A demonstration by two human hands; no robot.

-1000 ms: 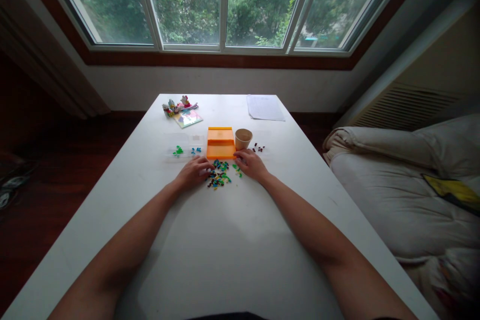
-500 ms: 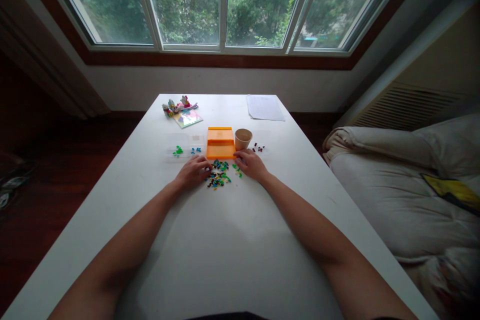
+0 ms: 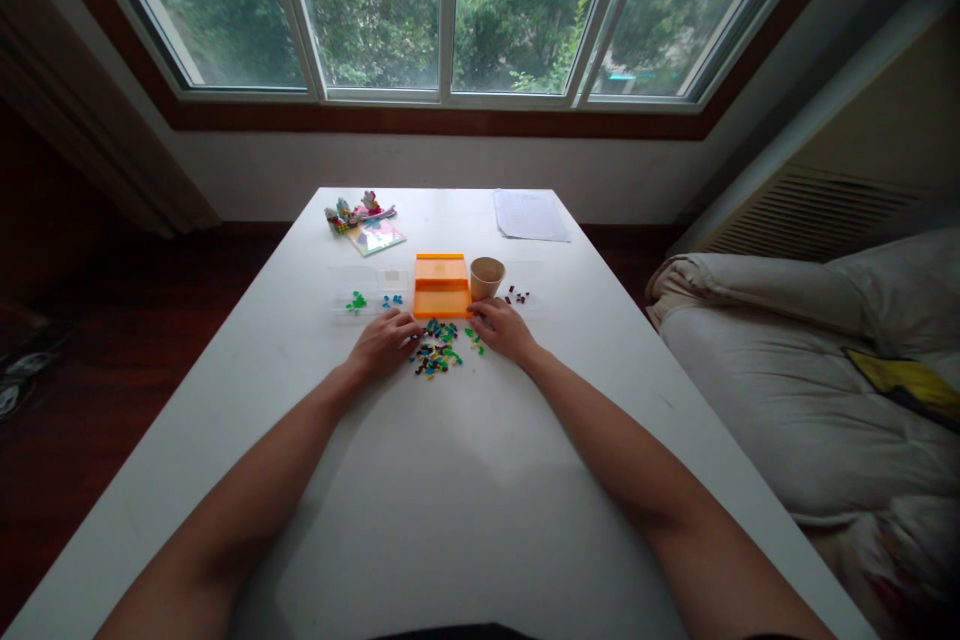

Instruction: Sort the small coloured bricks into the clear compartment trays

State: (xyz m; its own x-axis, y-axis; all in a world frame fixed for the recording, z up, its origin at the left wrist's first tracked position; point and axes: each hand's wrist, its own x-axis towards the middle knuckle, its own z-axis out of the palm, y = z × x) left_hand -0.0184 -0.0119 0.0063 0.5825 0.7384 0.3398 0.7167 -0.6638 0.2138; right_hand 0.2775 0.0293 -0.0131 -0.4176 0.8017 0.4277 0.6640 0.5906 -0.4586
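My left hand (image 3: 385,340) rests on the white table at the left edge of a pile of small coloured pieces (image 3: 436,358). Its fingers are bent and slightly apart, touching or just beside the pile; no held piece shows. The pieces are green, blue, yellow and dark, too small to name. My right hand (image 3: 505,328) lies open at the front right corner of an orange plastic box (image 3: 442,298), fingers loosely spread. A few green and yellow pieces (image 3: 474,340) lie beside its thumb. Behind this hand stands a brown paper cup (image 3: 486,278), beside the box.
Left of the box, a clear tray (image 3: 341,282) holds green pieces (image 3: 355,301) and blue pieces (image 3: 392,301). Dark red pieces (image 3: 517,295) sit right of the cup. Farther back are small colourful figures (image 3: 349,214), a card (image 3: 376,237) and paper sheets (image 3: 529,215). A sofa (image 3: 757,370) stands right.
The fingers of my left hand have shifted very slightly at the pile's edge. My right hand, the box and the cup stay in place.
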